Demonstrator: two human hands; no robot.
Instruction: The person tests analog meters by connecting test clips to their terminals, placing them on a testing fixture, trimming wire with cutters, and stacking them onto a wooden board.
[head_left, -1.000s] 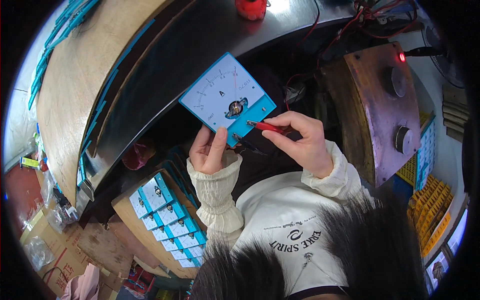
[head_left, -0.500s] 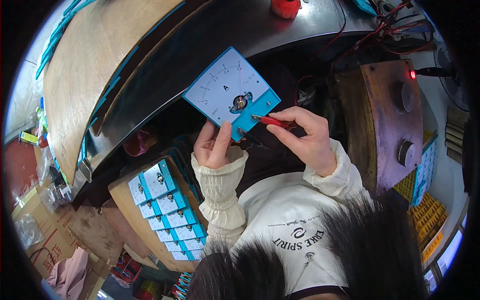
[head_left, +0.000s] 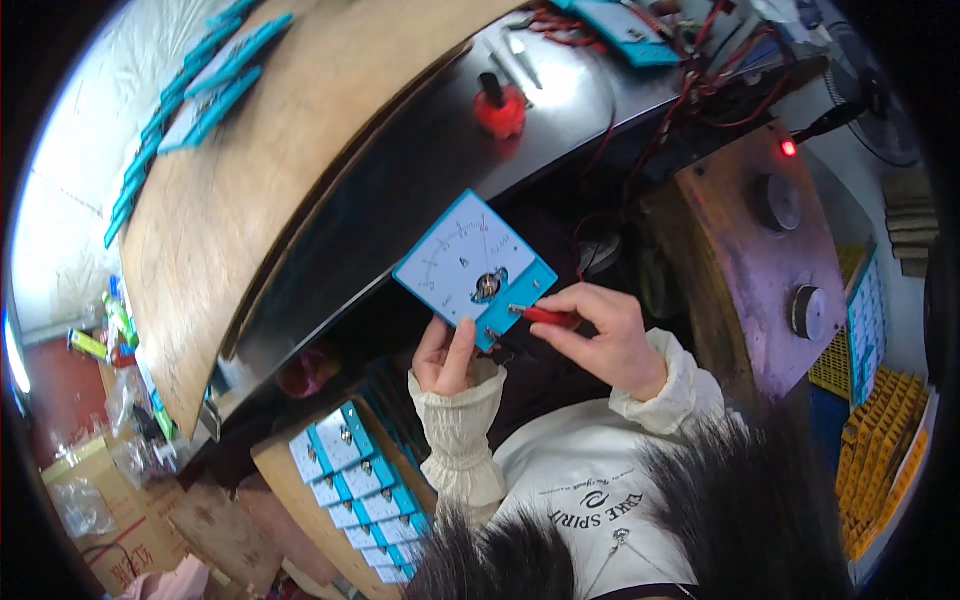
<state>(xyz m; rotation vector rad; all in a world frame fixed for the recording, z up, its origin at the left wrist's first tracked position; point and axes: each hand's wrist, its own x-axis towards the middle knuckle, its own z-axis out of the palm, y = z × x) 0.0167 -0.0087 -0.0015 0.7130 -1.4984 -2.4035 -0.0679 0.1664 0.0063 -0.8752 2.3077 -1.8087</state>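
A square analog panel meter (head_left: 445, 262) with a white scale face and a teal frame is tilted in front of me. My left hand (head_left: 445, 360) grips its lower left edge, thumb on the front. Near the meter's middle, a round cutout shows the metal movement (head_left: 488, 287). My right hand (head_left: 610, 340) pinches a red alligator clip (head_left: 550, 317), whose metal tip touches the teal strip by a terminal. Lower on that strip is another metal terminal (head_left: 490, 332); whatever is attached behind it is hidden in shadow.
A red pot with a black top (head_left: 498, 112) stands on the dark metal bench edge (head_left: 560, 125). More meters lie in rows on a board (head_left: 365, 490) at lower left. To the right is a worn box with two knobs (head_left: 775, 205) and a lit red lamp (head_left: 788, 149). Red wires (head_left: 690, 90) tangle behind.
The whole view has shifted, so the meter and both hands appear lower and more of the bench shows. Both hands keep their holds on the meter and the red clip.
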